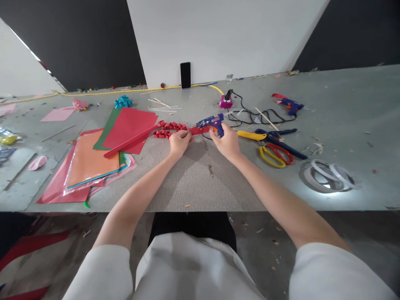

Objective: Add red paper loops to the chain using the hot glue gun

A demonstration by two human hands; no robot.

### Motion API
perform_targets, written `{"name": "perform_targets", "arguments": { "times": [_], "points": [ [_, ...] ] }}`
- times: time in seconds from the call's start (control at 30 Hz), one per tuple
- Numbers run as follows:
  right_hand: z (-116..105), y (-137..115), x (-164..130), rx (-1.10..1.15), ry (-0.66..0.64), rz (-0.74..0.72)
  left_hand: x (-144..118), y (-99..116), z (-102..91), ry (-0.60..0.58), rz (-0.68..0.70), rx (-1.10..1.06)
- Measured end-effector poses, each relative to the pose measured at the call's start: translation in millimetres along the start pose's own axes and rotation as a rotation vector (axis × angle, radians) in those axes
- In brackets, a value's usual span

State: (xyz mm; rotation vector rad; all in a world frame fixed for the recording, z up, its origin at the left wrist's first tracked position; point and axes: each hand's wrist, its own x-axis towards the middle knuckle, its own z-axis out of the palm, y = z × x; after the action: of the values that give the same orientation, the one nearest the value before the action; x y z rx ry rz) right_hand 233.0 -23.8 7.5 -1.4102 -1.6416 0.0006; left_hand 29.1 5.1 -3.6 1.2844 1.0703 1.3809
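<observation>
My left hand (179,144) pinches the left end of a short red paper strip (200,130) just above the table. In my right hand (227,144) is a blue hot glue gun (210,121), its handle gripped and its nozzle pointing left over the strip. A small red light glows on the gun's body. Folded red paper chains (171,126) lie just beyond and left of my left hand. From them a long red paper strip (131,141) slants across red sheets (133,127). The fingertips of both hands are partly hidden.
Left of my hands lies a stack of coloured paper (93,160). To the right are scissors (276,156), a yellow-handled cutter (251,135), clear tape rolls (326,177) and another glue gun (290,105). Black cords run to a pink socket (226,101). A phone (185,75) leans on the wall.
</observation>
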Motion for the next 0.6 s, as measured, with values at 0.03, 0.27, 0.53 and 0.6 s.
{"name": "perform_targets", "arguments": {
  "times": [0.03,0.27,0.53,0.6],
  "points": [
    [0.0,-0.1,0.0,0.0,-0.004,-0.003,-0.3,0.2,-0.1,-0.002,0.006,0.003],
    [1.5,1.1,-0.3,0.002,-0.019,-0.02,-0.1,-0.9,0.3,-0.004,0.007,0.003],
    [1.0,0.5,-0.5,0.009,-0.032,-0.027,0.1,-1.8,0.6,0.004,0.027,0.037],
    [0.8,0.4,-0.4,0.012,-0.033,-0.032,0.3,-2.4,0.4,0.005,0.03,0.045]
  ]
}}
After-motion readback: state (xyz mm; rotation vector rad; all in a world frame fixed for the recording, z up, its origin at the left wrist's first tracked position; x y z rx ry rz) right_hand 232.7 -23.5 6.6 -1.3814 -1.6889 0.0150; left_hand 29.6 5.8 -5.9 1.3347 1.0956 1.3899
